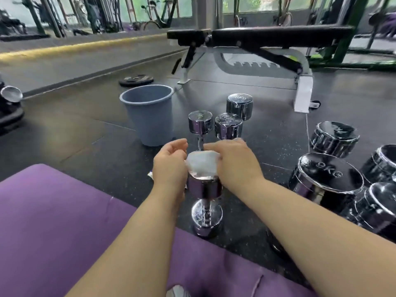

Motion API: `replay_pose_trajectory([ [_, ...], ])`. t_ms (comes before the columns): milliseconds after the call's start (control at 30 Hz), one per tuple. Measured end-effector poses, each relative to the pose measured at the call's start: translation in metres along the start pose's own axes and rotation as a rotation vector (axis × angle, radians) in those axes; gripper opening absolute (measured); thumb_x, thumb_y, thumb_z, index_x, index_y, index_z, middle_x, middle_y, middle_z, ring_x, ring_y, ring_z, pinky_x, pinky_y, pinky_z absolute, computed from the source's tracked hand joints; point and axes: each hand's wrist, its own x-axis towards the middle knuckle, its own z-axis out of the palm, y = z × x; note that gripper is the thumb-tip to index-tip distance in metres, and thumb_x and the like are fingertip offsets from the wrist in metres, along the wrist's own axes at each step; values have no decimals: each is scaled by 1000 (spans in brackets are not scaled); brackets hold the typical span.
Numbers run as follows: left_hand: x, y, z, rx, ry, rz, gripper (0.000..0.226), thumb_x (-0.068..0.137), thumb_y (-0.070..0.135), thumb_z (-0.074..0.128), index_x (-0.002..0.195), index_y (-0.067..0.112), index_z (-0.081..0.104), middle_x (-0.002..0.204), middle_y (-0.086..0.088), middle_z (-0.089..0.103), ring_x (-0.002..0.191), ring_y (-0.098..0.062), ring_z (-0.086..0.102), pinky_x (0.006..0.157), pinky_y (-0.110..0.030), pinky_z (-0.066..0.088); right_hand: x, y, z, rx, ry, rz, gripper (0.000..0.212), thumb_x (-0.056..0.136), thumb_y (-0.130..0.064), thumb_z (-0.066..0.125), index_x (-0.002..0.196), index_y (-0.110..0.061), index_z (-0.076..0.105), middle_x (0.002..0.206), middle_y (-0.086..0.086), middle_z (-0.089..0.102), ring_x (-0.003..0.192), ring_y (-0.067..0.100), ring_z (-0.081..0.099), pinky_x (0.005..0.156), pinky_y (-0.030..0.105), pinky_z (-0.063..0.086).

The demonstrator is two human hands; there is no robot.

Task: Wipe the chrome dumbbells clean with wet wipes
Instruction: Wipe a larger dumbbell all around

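Press wet wipe (202, 162) flat atop upright dumbbell (204, 187); right hand (233, 161) curled over it, left hand (170, 166) curled beside, grip unclear; rub firmly.

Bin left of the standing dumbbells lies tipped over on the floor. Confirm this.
Not right. The head view shows the bin standing upright on the floor, mouth up, left of the standing dumbbells.

Dark speckled rubber floor (278, 146); on it, grey plastic bin (150, 116) centre, upright chrome dumbbells (228, 126) centre and right, black weight plate (136, 80) upper left, purple mat (53, 211) lower left.
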Motion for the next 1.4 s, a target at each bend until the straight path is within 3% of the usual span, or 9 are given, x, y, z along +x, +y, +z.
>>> replay_pose_trajectory([
  [100,0,-8,7,42,-24,-84,34,88,-5,42,90,16,69,90,0,68,73,-14,61,61,-21,50,-15,-5,5,-68,-61,-242,22,82,-6,63,93,-18,77,94,0,75,90,28,60,84,32,45],
  [233,4,-8,4,-26,-7,-138,28,89,1,45,83,14,69,82,-5,66,69,-20,57,60,-23,47,-8,-1,-9,-49,-105,41,29,93,-28,49,67,-17,56,73,6,56,86,31,54,73,34,39],
  [467,5,-15,-9,-24,-81,-314,24,94,20,47,81,15,67,70,-3,65,58,-16,56,53,-22,45,-32,-3,-11,128,-156,-20,24,99,-25,52,115,-11,64,108,8,70,103,30,61,88,36,45],
  [667,0,-9,-9,-91,-28,-346,35,100,25,41,72,16,60,48,5,60,49,-12,54,45,-17,40,10,-19,6,-45,-461,-96,45,106,-34,30,149,-28,37,149,-5,40,142,26,28,116,44,23],
  [833,3,-15,-5,-153,-50,-329,48,104,31,31,72,11,60,53,1,62,55,-15,50,57,-26,42,26,-2,1,387,-496,496,41,102,-44,37,81,-15,57,90,7,62,79,22,54,68,30,42],
  [900,4,-17,-4,-123,-63,-343,47,104,32,30,73,13,60,56,1,61,53,-13,48,54,-24,41,10,3,11,737,-362,744,40,100,-48,38,90,-15,59,85,2,58,73,18,51,69,34,47],
  [1067,4,-14,-3,-168,-110,-384,52,105,37,29,73,12,61,53,-1,60,39,-11,49,39,-15,37,-31,-15,34,535,58,253,26,99,-28,45,121,-26,58,124,-5,55,118,18,51,92,28,38],
  [1233,8,-17,-10,-299,-126,-439,58,106,42,22,82,4,60,63,-6,65,63,-17,51,59,-27,38,33,-11,15,102,-487,289,32,97,-46,44,97,-16,54,95,5,56,86,26,55,71,28,42],
  [1400,10,-19,-6,-242,-112,-433,57,105,41,22,86,5,62,73,-6,62,62,-15,47,56,-24,37,35,7,9,557,-539,591,39,100,-48,41,80,-16,53,81,5,55,68,19,49,65,29,44],
])
